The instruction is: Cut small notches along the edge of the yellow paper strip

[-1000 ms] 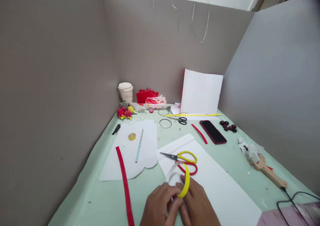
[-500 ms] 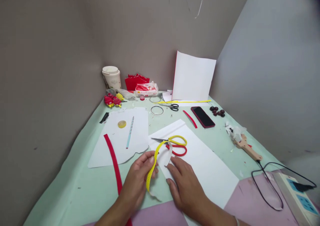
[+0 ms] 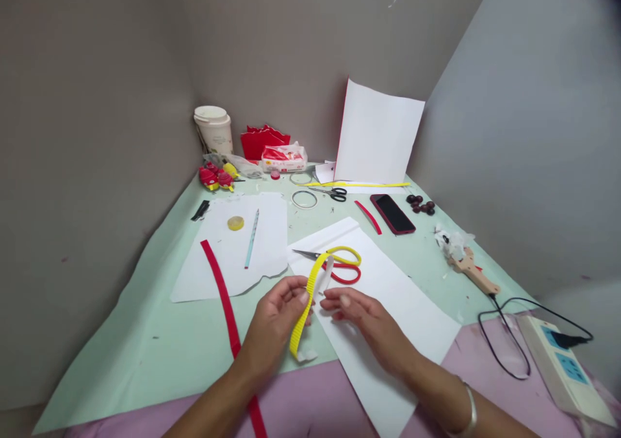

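a yellow ribbed strip with a white backing stands curved just above the front of the worktop, over the near edge of a long white sheet. the left hand pinches it at mid-length between thumb and fingertips. the right hand has its fingertips at the strip's white side, loosely curled; whether it grips is unclear. just behind lie scissors with yellow and red handles. a red strip runs to the left, beside a torn white sheet carrying a pencil.
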Motion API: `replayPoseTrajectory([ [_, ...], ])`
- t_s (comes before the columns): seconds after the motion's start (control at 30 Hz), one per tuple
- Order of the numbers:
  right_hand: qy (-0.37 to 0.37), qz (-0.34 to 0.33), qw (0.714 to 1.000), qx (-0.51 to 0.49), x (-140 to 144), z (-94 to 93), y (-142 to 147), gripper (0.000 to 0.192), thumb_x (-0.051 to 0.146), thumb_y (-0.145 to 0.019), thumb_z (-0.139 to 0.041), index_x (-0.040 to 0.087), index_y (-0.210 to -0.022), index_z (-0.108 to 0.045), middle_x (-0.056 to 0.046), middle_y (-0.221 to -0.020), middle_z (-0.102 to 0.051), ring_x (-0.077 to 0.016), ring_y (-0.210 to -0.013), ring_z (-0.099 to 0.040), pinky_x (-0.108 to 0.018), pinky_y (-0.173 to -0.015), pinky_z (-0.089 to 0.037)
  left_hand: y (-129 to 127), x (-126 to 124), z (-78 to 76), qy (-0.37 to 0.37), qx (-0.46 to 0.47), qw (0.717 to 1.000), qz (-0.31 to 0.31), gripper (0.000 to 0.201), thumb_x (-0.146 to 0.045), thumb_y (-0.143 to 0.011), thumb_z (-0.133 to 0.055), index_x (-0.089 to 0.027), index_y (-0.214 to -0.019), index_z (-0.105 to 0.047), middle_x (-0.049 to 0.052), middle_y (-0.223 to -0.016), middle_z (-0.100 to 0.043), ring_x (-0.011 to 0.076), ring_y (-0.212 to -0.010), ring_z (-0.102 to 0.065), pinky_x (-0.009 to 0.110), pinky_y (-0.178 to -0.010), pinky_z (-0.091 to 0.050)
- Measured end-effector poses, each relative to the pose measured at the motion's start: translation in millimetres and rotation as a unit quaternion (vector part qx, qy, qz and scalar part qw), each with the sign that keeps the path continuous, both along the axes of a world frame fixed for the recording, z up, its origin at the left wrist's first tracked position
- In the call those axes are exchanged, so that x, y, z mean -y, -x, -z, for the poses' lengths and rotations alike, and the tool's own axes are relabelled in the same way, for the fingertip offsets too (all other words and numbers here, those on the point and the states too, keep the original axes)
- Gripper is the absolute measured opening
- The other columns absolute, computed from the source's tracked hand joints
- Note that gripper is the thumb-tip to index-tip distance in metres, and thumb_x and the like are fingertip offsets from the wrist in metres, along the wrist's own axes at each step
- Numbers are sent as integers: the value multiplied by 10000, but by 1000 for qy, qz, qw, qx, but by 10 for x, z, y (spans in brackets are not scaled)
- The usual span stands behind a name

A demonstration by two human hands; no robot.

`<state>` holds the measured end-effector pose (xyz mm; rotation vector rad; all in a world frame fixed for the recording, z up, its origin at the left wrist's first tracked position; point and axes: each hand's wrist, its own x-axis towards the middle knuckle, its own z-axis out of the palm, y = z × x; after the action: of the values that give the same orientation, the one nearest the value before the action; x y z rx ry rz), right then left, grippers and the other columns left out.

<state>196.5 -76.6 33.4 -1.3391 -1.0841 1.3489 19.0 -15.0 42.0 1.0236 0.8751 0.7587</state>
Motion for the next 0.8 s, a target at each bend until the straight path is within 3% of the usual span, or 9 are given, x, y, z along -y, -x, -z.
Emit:
replayPoseTrajectory([
  [0.1, 5, -12, 996, -89, -156, -138, 52, 408, 501, -910, -546, 165, -1099, -678, -108, -1055, -702, -248, -1018, -632, -414, -907, -475, -25, 52, -34, -11, -7, 999, 43, 272, -378, -811, -657, -197, -1011, -619, 29, -887, -621, 146, -707, -591, 282, -659, -501],
  [0.17, 8, 32, 992, -120, -280, -203, 46, 366, 476, -861, -630, 167, -1042, -700, -89, -986, -710, -229, -971, -644, -383, -884, -485, -36, 73, -37, 6, -4, 998, 68, 282, -384, -799, -667, -196, -1003, -621, 26, -863, -603, 148, -692, -586, 292, -631, -508],
  [0.33, -6, 89, 990, -113, -491, -284, -129, 323, 448, -859, -639, 159, -989, -701, -75, -929, -713, -210, -937, -661, -345, -848, -499, -26, 77, -8, 54, 23, 986, 157, 235, -339, -809, -667, -172, -967, -622, -17, -718, -551, 110, -636, -533, 246, -620, -452],
  [0.5, -6, 111, 989, -100, -487, -328, -288, 287, 411, -900, -594, 169, -1038, -664, -73, -977, -714, -184, -837, -692, -329, -770, -539, -42, 105, -38, 84, 35, 966, 240, 231, -330, -793, -679, -163, -948, -640, 35, -834, -643, 151, -749, -594, 280, -711, -454],
  [0.63, 8, 108, 992, -65, -512, -426, -384, 257, 364, -908, -599, 147, -1020, -678, -96, -970, -722, -194, -825, -696, -308, -724, -545, -76, 133, -34, 81, -12, 965, 248, 198, -327, -766, -680, -156, -862, -652, 32, -802, -656, 147, -713, -593, 268, -687, -437],
  [0.8, 4, 94, 994, -46, -776, -592, -496, 220, 326, -908, -606, 138, -966, -706, -89, -933, -729, -186, -792, -701, -280, -700, -549, -84, 105, 46, 19, -89, 973, 211, 171, -330, -782, -631, -167, -832, -649, -14, -695, -603, 122, -641, -537, 247, -643, -393],
])
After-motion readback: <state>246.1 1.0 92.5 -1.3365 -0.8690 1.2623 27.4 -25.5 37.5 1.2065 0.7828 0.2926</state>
